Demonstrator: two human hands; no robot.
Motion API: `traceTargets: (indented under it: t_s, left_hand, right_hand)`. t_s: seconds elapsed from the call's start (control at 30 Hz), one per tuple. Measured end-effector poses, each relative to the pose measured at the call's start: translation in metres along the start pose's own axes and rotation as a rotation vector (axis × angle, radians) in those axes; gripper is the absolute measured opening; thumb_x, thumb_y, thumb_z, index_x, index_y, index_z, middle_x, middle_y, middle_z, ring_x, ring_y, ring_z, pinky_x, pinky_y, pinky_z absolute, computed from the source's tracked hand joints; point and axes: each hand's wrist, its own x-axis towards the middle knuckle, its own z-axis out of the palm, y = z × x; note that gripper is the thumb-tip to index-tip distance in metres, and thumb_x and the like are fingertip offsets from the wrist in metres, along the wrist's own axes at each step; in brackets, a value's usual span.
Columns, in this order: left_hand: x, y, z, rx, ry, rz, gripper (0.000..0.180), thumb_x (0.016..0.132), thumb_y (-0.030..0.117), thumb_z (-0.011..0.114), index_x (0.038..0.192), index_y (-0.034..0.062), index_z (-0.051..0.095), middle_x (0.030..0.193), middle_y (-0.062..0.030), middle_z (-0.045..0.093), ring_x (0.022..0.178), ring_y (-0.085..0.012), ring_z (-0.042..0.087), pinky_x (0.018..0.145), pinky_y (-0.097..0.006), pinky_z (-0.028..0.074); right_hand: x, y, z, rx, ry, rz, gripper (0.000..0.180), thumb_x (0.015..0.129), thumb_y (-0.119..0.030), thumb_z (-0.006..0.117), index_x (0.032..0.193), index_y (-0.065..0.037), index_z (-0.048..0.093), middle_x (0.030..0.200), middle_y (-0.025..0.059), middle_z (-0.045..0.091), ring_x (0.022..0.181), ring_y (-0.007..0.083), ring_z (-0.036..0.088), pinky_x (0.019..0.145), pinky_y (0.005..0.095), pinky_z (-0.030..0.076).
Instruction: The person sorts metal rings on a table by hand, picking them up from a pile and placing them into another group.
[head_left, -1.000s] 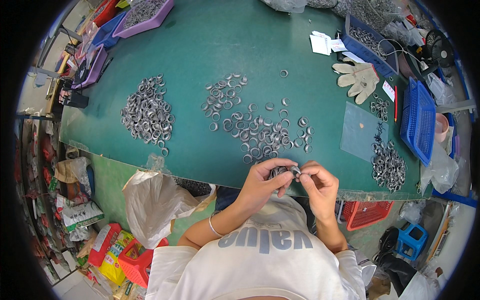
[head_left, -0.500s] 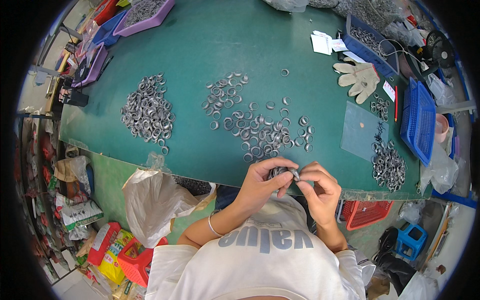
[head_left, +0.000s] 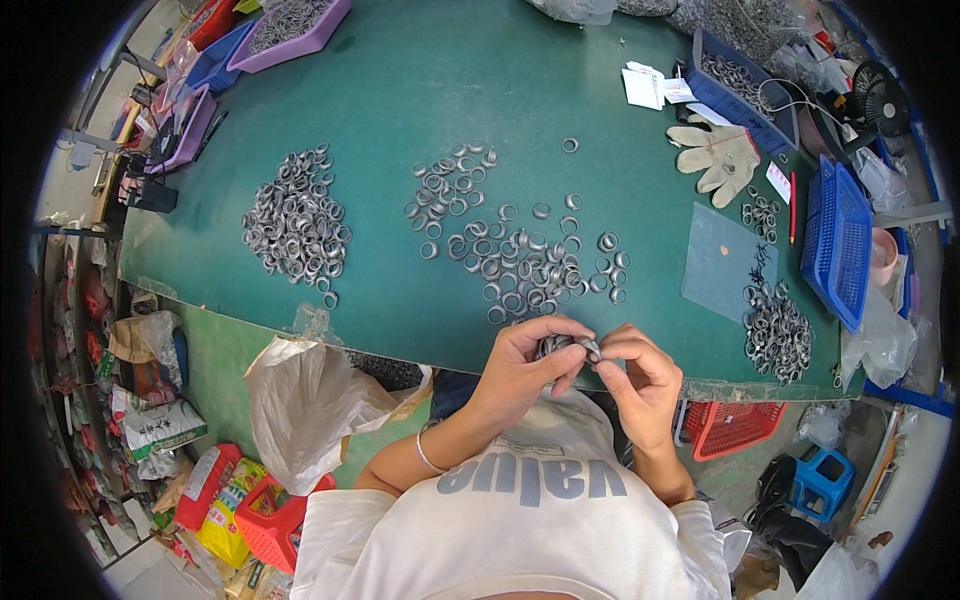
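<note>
My left hand [head_left: 527, 368] is closed around several grey metal rings [head_left: 553, 345] at the table's near edge. One more ring [head_left: 591, 350] is pinched between the fingertips of both hands. My right hand [head_left: 640, 375] grips that ring from its right side with thumb and forefinger. Just beyond my hands lies a loose spread of metal rings [head_left: 520, 265] on the green tabletop [head_left: 400, 90]. A dense heap of rings [head_left: 296, 220] sits to the left, and a smaller pile [head_left: 778, 335] is at the right by the edge.
A work glove [head_left: 715, 158], a blue bin of rings [head_left: 735, 95] and a blue basket [head_left: 838, 240] line the right side. A purple tray [head_left: 290, 45] of small metal parts stands far left. Below the near edge hang a pale bag [head_left: 310, 410] and a red basket [head_left: 735, 425].
The ring at my fingertips has turned slightly, so its opening now shows more. Both hands stay in nearly the same place, and the piles are unchanged.
</note>
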Motion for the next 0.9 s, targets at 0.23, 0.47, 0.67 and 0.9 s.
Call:
traceTargets:
  t_s: [0.23, 0.47, 0.67, 0.9]
  left_hand:
    - [0.001, 0.001, 0.004, 0.011, 0.041, -0.021, 0.017, 0.092, 0.010, 0.056, 0.103, -0.0014, 0.061, 0.093, -0.0072, 0.058, 0.067, -0.0094, 0.053, 0.048, -0.022, 0.039]
    - [0.013, -0.018, -0.028, -0.260, 0.191, -0.330, 0.020, 0.092, 0.018, 0.056, 0.102, 0.0029, 0.063, 0.091, -0.0048, 0.061, 0.071, -0.0130, 0.058, 0.053, -0.024, 0.044]
    - [0.011, -0.019, -0.027, -0.285, 0.287, -0.335, 0.019, 0.088, 0.013, 0.059, 0.104, 0.0030, 0.062, 0.096, -0.0052, 0.062, 0.082, -0.0178, 0.062, 0.059, -0.024, 0.049]
    - [0.005, 0.031, -0.077, 0.102, 0.512, 0.256, 0.022, 0.087, 0.006, 0.059, 0.109, 0.0009, 0.060, 0.089, -0.0069, 0.064, 0.080, -0.0150, 0.063, 0.058, -0.022, 0.050]
  right_hand:
    - [0.001, 0.002, 0.002, -0.172, 0.019, -0.111, 0.013, 0.074, 0.007, 0.067, 0.086, 0.003, 0.065, 0.083, 0.0116, 0.062, 0.077, 0.0220, 0.057, 0.069, 0.0298, 0.044]
    - [0.015, 0.018, -0.005, -0.507, -0.011, -0.257, 0.013, 0.072, 0.005, 0.067, 0.085, 0.001, 0.067, 0.083, 0.0103, 0.063, 0.078, 0.0244, 0.057, 0.069, 0.0349, 0.046]
    - [0.046, 0.069, -0.031, -1.045, 0.198, -0.174, 0.024, 0.077, -0.004, 0.066, 0.100, 0.000, 0.063, 0.098, 0.0127, 0.059, 0.089, 0.0297, 0.053, 0.079, 0.0389, 0.041]
    - [0.043, 0.088, -0.040, -1.037, 0.134, -0.150, 0.022, 0.077, -0.005, 0.066, 0.099, 0.000, 0.063, 0.097, 0.0119, 0.057, 0.089, 0.0293, 0.053, 0.078, 0.0388, 0.040]
